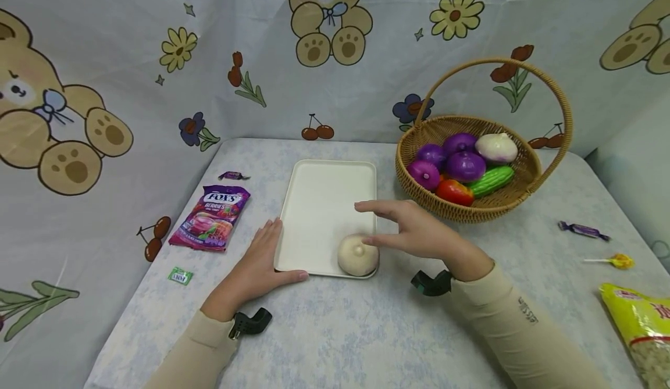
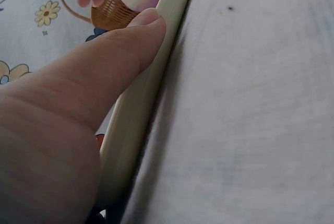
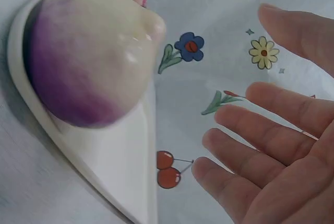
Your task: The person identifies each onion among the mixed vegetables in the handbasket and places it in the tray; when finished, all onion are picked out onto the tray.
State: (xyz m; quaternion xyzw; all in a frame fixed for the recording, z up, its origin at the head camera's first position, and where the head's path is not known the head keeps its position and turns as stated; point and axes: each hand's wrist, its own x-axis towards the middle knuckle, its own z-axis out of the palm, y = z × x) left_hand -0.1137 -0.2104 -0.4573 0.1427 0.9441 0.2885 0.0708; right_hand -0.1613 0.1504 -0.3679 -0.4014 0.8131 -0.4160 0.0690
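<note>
A white turnip (image 1: pixel 357 256) sits on the near right corner of a white rectangular tray (image 1: pixel 325 203). The right wrist view shows the turnip's purple side (image 3: pixel 62 78) too. My right hand (image 1: pixel 419 231) hovers by the turnip with fingers extended and nothing in them; a gap separates palm and turnip in the right wrist view. At the tray's near left corner rests my left hand (image 1: pixel 256 272), its fingers along the left side and its straight thumb (image 2: pixel 115 51) against the near rim.
A wicker basket (image 1: pixel 471 214) with a tall handle holds purple onions, a tomato, a cucumber and another turnip at back right. Left lie a berry candy bag (image 1: pixel 211 217) and small wrapped sweets. Right are a wrapped candy (image 1: pixel 583 230), lollipop (image 1: pixel 620 261) and yellow bag (image 1: pixel 638 325).
</note>
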